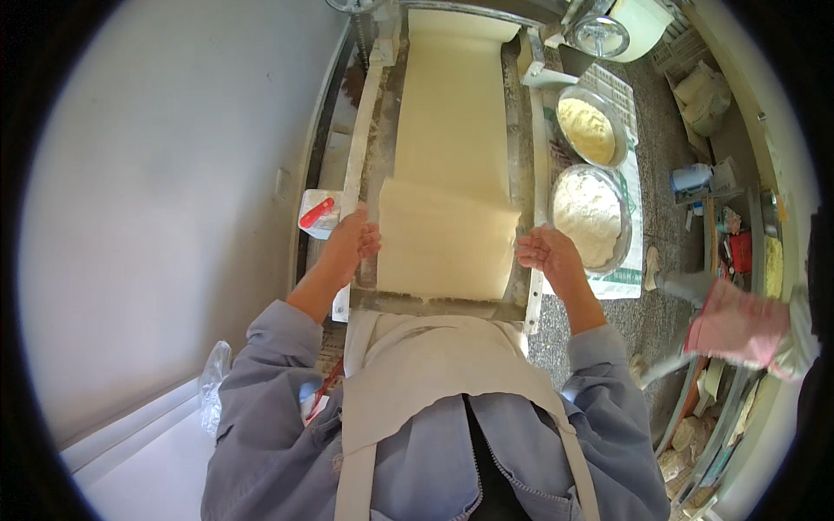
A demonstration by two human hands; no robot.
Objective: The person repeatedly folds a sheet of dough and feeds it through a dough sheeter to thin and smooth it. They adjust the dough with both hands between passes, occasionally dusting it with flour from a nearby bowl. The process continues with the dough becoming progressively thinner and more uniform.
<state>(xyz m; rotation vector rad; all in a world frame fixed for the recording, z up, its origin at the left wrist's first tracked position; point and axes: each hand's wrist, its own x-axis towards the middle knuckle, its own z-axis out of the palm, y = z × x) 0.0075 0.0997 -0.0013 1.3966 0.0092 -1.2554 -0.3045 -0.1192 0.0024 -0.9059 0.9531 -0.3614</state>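
A long pale dough sheet (451, 117) runs down the bed of a dough sheeter (519, 124). Its near end forms a wider flap (449, 247) lying over the sheet, with a slanting, uneven far edge. Beside the flap's left edge is my left hand (355, 239), fingers loosely curled, above the pale side rail (366, 124). My right hand (549, 253) mirrors it by the right edge, over the other rail. Neither hand visibly grips anything; whether the fingertips brush the dough is unclear.
To the right, metal bowls of yellow flour (586, 130) and white flour (586, 211) stand close to the rail. A red-handled tool (317, 213) lies on a container at left, near the wall (176, 163). A handwheel (598, 37) sits far right. Another person (739, 325) is at right.
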